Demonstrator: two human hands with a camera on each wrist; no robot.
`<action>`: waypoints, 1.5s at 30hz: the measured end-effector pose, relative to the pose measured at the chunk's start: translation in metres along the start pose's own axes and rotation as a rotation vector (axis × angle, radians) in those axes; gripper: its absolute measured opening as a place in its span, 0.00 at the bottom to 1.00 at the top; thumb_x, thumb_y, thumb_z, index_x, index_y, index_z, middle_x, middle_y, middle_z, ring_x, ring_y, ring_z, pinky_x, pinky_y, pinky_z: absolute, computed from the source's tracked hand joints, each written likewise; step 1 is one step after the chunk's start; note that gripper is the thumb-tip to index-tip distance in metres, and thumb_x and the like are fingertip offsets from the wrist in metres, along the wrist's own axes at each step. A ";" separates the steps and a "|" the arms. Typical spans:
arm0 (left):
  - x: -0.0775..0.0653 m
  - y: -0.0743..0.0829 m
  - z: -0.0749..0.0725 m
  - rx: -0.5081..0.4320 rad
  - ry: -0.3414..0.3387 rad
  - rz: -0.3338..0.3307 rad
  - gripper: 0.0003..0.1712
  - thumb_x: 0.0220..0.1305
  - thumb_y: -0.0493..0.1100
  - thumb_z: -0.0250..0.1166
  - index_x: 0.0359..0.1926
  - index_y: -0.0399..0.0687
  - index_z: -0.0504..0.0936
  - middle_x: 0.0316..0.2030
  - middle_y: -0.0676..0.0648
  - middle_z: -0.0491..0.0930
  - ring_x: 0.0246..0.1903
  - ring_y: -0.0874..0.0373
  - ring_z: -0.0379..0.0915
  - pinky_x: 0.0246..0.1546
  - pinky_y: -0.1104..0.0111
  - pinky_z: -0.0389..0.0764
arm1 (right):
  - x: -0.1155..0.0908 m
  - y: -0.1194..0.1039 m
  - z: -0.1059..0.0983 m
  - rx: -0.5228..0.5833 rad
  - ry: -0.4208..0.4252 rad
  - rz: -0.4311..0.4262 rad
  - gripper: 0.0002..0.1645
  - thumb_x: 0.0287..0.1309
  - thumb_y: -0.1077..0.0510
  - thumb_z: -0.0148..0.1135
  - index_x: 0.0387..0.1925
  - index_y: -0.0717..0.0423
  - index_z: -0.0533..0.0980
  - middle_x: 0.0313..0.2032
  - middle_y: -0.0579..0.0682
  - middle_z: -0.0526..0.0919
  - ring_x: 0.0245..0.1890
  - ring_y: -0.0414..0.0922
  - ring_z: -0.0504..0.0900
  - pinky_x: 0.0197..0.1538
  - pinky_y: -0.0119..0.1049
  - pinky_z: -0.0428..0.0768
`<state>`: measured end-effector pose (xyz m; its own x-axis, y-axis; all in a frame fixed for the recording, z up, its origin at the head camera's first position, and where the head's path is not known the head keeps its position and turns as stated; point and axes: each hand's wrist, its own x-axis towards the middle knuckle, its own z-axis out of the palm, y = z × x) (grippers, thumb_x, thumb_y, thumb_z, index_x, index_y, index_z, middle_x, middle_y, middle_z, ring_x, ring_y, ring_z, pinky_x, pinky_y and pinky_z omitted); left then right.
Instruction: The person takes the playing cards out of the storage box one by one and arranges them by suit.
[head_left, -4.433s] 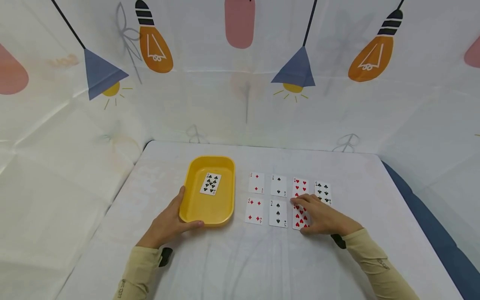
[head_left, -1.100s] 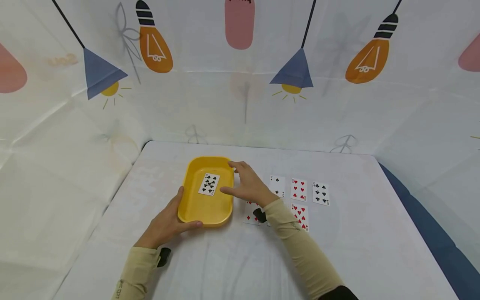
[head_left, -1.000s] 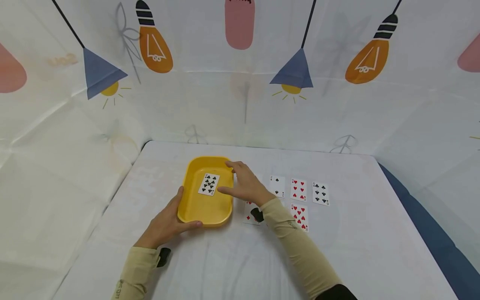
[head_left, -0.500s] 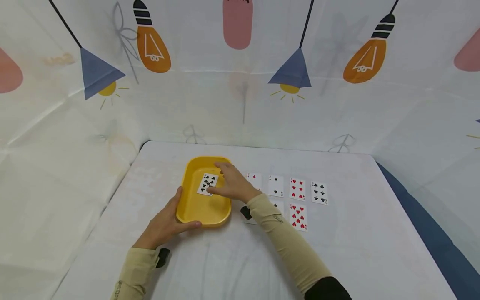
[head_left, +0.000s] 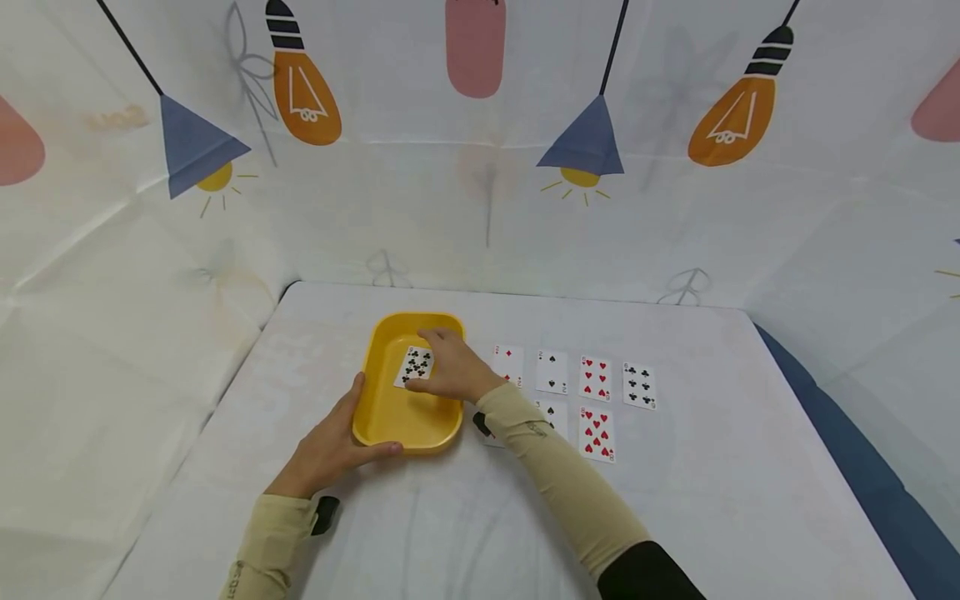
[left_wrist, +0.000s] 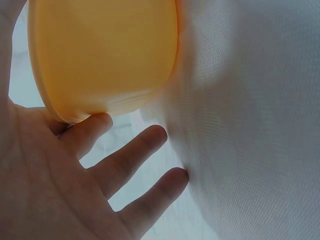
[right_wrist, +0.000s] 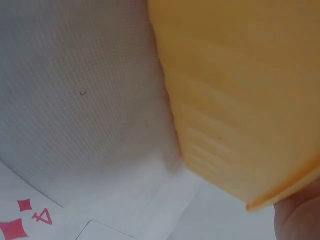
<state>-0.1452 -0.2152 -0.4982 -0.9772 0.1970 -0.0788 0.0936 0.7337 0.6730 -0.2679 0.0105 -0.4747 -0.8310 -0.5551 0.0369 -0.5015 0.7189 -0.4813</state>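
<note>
A yellow tray (head_left: pixel 412 421) stands on the white table with one face-up clubs card (head_left: pixel 412 367) in it. My left hand (head_left: pixel 330 446) grips the tray's near left corner, thumb along the near rim and fingers at the left side. In the left wrist view, the index fingertip touches the tray's outer wall and the other fingers are spread beside it. My right hand (head_left: pixel 453 371) reaches over the tray's right rim. Its thumb and index finger are parted, with fingertips right at the card's lower and upper right edges. The right wrist view shows mostly the tray's outer wall.
Right of the tray lie two rows of face-up playing cards, among them the six of clubs (head_left: pixel 639 387), two of spades (head_left: pixel 552 372) and a many-pip hearts card (head_left: pixel 597 435). My right sleeve (head_left: pixel 558 475) partly hides the lower row. A printed cloth (head_left: pixel 487 208) hangs behind.
My right hand has moved left from the hearts cards to over the tray, and more slowly on to the clubs card. My left hand has stayed on the tray.
</note>
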 end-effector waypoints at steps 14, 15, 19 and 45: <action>0.001 -0.001 0.001 0.000 0.004 -0.004 0.78 0.48 0.75 0.72 0.82 0.52 0.32 0.79 0.40 0.47 0.71 0.40 0.58 0.66 0.39 0.63 | 0.019 0.000 0.014 -0.267 -0.061 0.050 0.62 0.51 0.23 0.67 0.76 0.54 0.62 0.69 0.54 0.71 0.67 0.49 0.71 0.68 0.45 0.72; 0.001 -0.001 0.002 -0.001 0.003 -0.004 0.78 0.48 0.76 0.72 0.82 0.52 0.32 0.79 0.40 0.47 0.72 0.40 0.57 0.66 0.39 0.63 | 0.020 0.000 0.015 -0.294 -0.068 0.048 0.61 0.50 0.22 0.66 0.75 0.54 0.62 0.69 0.54 0.71 0.67 0.49 0.71 0.68 0.45 0.71; 0.001 -0.001 0.002 0.005 0.005 -0.007 0.78 0.47 0.76 0.72 0.82 0.51 0.32 0.79 0.39 0.47 0.72 0.40 0.57 0.67 0.39 0.63 | 0.023 0.000 0.017 -0.366 -0.095 0.045 0.61 0.50 0.21 0.65 0.75 0.52 0.63 0.69 0.52 0.72 0.67 0.49 0.71 0.69 0.46 0.70; 0.001 0.000 0.001 0.030 0.003 -0.036 0.77 0.48 0.76 0.72 0.82 0.54 0.33 0.79 0.42 0.47 0.73 0.39 0.56 0.66 0.38 0.63 | 0.033 0.003 0.017 -0.459 -0.146 0.011 0.54 0.55 0.25 0.65 0.73 0.52 0.66 0.66 0.51 0.76 0.65 0.49 0.74 0.71 0.45 0.66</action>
<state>-0.1458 -0.2144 -0.4983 -0.9807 0.1679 -0.1003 0.0639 0.7598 0.6471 -0.2923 -0.0131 -0.4899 -0.8107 -0.5760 -0.1048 -0.5749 0.8171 -0.0435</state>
